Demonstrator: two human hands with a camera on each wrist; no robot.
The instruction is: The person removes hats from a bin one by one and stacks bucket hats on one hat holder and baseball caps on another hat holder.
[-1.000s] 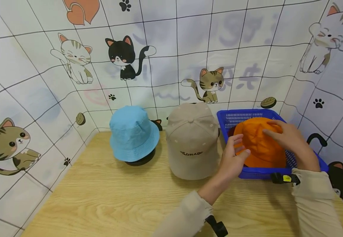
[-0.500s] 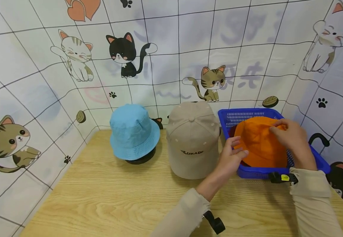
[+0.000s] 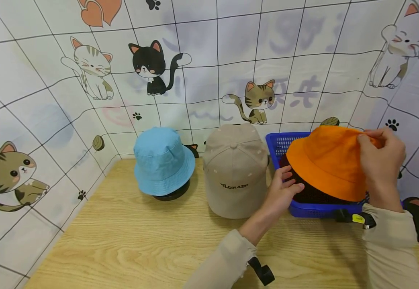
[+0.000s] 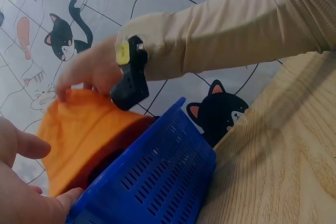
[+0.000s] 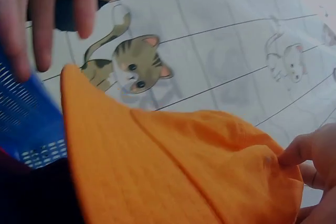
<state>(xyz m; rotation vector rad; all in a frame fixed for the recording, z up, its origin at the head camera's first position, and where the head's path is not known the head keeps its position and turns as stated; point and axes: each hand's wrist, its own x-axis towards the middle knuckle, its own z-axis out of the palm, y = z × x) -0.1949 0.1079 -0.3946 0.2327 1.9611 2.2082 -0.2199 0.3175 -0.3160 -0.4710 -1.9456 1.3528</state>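
Observation:
An orange bucket hat [image 3: 328, 160] is raised and tilted over the blue plastic basket [image 3: 325, 210]. My right hand [image 3: 383, 160] pinches its crown between thumb and fingers, plain to see in the right wrist view, where the hat's brim [image 5: 115, 156] points toward the other hand. My left hand [image 3: 283, 188] is at the basket's left front corner, its fingers loosely spread and gripping nothing. Under the orange hat, a dark item [image 3: 312, 192] shows inside the basket. In the left wrist view, the left thumb and fingers [image 4: 31, 145] frame the hat from the near side.
Left of the basket stands a beige baseball cap [image 3: 234, 172] with dark lettering. Farther left, a light blue bucket hat [image 3: 162, 162] sits on a dark base [image 3: 173, 196]. Behind the wooden table [image 3: 140, 241] hangs a white sheet with cat drawings [image 3: 202, 52].
My right hand has taken the orange bucket hat by its crown and lifted it up and to the right, uncovering the dark item beneath. My left hand has barely moved.

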